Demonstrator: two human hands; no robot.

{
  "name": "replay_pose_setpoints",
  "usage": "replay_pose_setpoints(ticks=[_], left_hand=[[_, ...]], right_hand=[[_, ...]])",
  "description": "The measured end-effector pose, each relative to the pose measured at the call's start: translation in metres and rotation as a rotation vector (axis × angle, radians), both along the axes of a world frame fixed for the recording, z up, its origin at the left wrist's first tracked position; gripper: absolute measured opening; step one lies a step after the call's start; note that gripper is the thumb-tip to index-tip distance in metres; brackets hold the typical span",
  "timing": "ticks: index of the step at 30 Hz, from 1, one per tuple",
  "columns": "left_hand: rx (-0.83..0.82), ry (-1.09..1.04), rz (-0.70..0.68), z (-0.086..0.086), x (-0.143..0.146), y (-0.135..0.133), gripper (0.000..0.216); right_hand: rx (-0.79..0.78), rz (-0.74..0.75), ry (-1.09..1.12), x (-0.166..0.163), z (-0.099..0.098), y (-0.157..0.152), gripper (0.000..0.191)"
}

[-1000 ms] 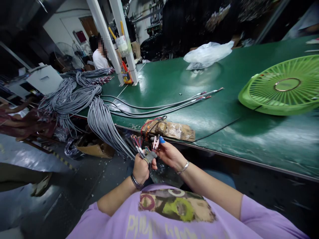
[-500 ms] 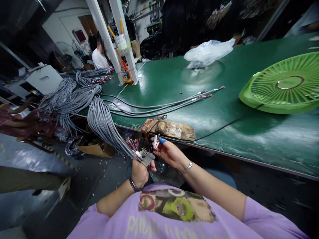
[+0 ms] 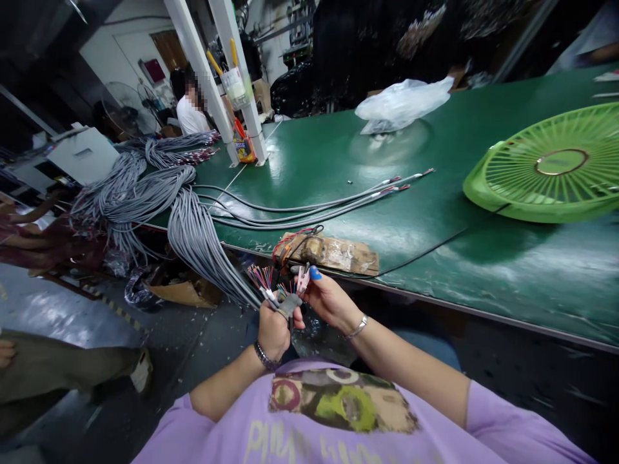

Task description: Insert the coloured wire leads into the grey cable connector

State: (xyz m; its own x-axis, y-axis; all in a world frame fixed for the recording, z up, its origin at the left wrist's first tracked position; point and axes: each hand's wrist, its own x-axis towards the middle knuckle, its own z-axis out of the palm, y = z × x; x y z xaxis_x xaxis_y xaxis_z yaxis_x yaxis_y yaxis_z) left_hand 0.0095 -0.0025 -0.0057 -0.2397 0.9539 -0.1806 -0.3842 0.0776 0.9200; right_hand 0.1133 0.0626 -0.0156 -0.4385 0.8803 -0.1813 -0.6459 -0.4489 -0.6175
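My left hand [image 3: 273,334] is closed around the end of a bundle of grey cables [image 3: 206,254], with a grey wrap [image 3: 289,305] around its thumb. Thin coloured wires [image 3: 261,277] fan out from the cable ends above that fist. Between the fingertips of my right hand [image 3: 331,303] is a small pale pink clip [image 3: 302,280], close beside the coloured wires. Blue covers the right thumb tip. Whether the clip touches a wire is too small to tell.
On the green table [image 3: 329,148] lie loose grey cables [image 3: 290,209], a taped cardboard piece [image 3: 338,251] with leads, a plastic bag [image 3: 406,103] and a green fan [image 3: 556,164]. White posts [image 3: 193,71] rise at the back. A person's leg [image 3: 62,367] is at left.
My hands stay close together at the wires; the clip and right hand have shifted slightly towards the left hand. At left, the other person's leg and shoe have moved right.
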Motion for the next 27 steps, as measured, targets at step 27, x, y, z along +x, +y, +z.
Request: replay_pose_setpoints(ticks=[27], left_hand=[[0.061,0.059,-0.123,-0.007,-0.013,-0.022,0.027]], right_hand=[[0.193,0.133,-0.251,0.009,-0.010,-0.032,0.028]])
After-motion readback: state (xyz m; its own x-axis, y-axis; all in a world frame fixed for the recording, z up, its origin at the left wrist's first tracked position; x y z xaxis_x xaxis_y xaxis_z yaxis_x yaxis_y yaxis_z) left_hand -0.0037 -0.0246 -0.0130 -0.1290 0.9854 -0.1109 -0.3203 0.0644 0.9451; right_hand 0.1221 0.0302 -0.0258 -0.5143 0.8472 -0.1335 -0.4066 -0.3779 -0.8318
